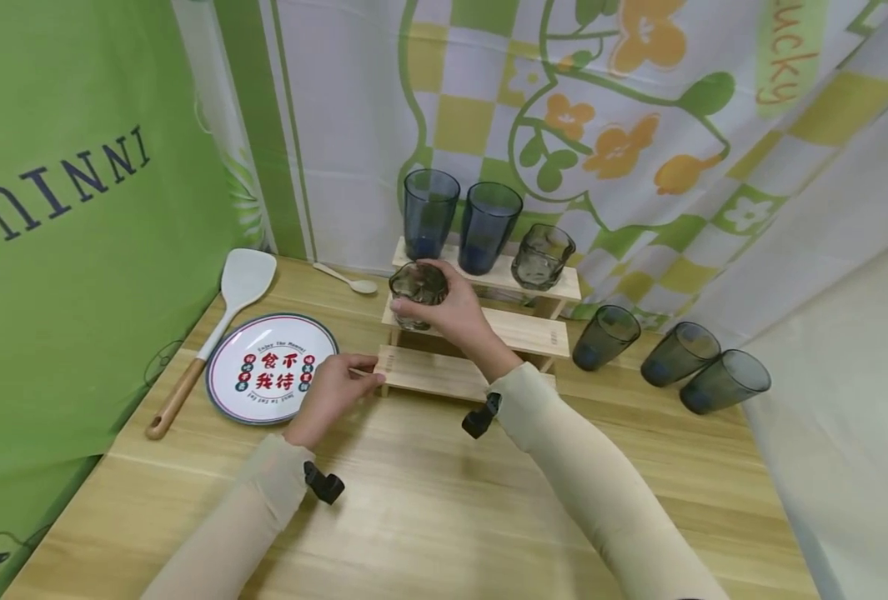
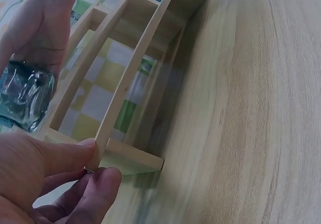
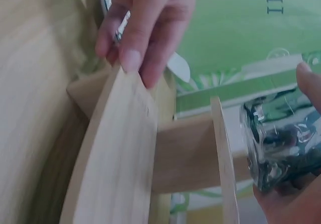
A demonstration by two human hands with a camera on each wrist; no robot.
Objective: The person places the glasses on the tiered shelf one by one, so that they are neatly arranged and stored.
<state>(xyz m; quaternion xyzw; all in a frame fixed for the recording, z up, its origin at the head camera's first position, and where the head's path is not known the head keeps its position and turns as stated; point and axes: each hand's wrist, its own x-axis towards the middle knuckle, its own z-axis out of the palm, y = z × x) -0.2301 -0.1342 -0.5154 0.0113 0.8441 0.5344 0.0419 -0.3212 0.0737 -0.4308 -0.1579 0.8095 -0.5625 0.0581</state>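
My right hand [image 1: 460,310] grips a short, wavy grey-tinted glass [image 1: 418,283] at the left end of the middle tier of a three-step wooden rack [image 1: 444,375]. In the right wrist view the glass [image 3: 283,133] is beside the tier's board, with a small gap between them. My left hand [image 1: 334,396] pinches the left end of the lowest board between thumb and fingers, plain in the left wrist view. On the top tier stand two tall blue glasses [image 1: 428,218] and a second wavy glass [image 1: 543,258].
Several dark tinted glasses, among them a near one [image 1: 606,340], stand on the table [image 1: 428,517] right of the rack. To the left lie a round plate [image 1: 244,404] with red lettering, a white spatula [image 1: 247,279] with a wooden handle, and a small spoon [image 1: 361,286]. Curtains hang behind.
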